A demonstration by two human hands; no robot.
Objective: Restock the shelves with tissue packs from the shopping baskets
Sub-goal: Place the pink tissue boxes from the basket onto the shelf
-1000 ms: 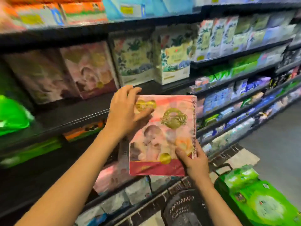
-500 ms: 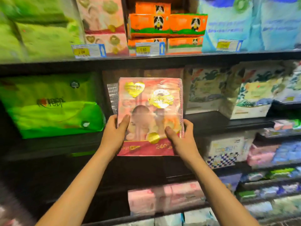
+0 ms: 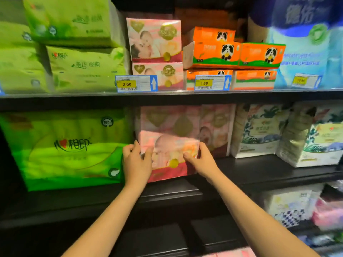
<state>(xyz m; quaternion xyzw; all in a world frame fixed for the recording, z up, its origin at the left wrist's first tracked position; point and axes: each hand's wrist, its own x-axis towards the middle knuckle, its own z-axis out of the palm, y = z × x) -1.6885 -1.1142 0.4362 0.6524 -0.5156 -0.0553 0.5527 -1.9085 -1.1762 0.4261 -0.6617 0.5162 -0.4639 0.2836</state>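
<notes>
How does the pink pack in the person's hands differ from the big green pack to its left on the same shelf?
The pink pack is gripped by both the left hand and right hand; the green pack sits untouched. The pink pack is narrower, the green pack much wider. The pink pack shows a baby picture and a red band along its bottom; the green pack bears large dark lettering. Both sit on the middle shelf, side by side.

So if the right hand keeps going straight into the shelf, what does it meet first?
Probably the second pink baby-print tissue pack standing behind, to the right of the one that the right hand holds; depth is unclear.
</notes>
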